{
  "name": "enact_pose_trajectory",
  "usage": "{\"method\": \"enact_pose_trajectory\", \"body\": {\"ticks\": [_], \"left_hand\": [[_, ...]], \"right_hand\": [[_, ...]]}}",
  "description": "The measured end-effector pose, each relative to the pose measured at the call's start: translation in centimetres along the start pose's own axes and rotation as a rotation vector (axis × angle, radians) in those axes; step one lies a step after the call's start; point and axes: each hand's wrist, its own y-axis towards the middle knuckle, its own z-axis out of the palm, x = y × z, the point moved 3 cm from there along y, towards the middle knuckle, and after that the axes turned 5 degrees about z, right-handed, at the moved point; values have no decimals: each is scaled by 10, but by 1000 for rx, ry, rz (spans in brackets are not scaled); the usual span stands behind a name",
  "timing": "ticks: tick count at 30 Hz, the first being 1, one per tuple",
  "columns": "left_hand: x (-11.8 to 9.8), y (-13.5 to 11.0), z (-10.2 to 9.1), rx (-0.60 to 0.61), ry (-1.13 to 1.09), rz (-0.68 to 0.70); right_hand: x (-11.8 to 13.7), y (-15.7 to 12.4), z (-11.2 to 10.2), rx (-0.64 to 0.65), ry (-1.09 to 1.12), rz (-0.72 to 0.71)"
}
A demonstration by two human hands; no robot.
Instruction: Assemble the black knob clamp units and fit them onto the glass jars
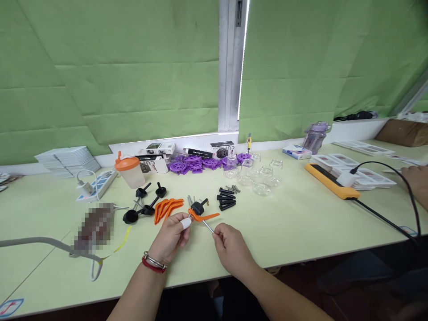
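My left hand (pixel 175 232), a white wrap on one digit, pinches the near end of a bent orange plastic handle (pixel 210 217). Just beyond it is a black round part with a stem (pixel 198 208); whether it is joined to the handle I cannot tell. Between the fingertips of my right hand (pixel 232 247) is a thin metal rod (pixel 207 226), its far end reaching up to the orange piece. Several more orange handles (pixel 169 208) lie to the left, beside black cup-shaped parts (pixel 131 216). Black tubes (pixel 226 199) and small springs (pixel 234 188) lie to the right.
Purple plastic wheels (pixel 194 162), clear jars (pixel 262 176) and boxes (pixel 155 165) line the back. An orange-lidded cup (pixel 129 171) and a power strip (pixel 102 185) stand left. A yellow power strip (pixel 331 182) with a cable lies right, near another person's hand (pixel 416 178).
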Motion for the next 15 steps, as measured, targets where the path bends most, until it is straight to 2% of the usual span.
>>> {"method": "enact_pose_trajectory", "body": {"ticks": [4, 8, 10, 12, 15], "left_hand": [[-4, -1, -1, 37, -12, 26], [-9, -5, -4, 101, -17, 20], [-12, -4, -8, 97, 32, 31], [-15, 3, -15, 21, 165, 41], [-17, 22, -26, -150, 555, 26]], "right_hand": [[0, 4, -5, 23, -78, -18], [-1, 11, -14, 1, -114, -42], [-1, 15, -20, -18, -108, -36], [-1, 20, -24, -33, -87, -35], [-2, 25, -29, -54, -28, -54]]}}
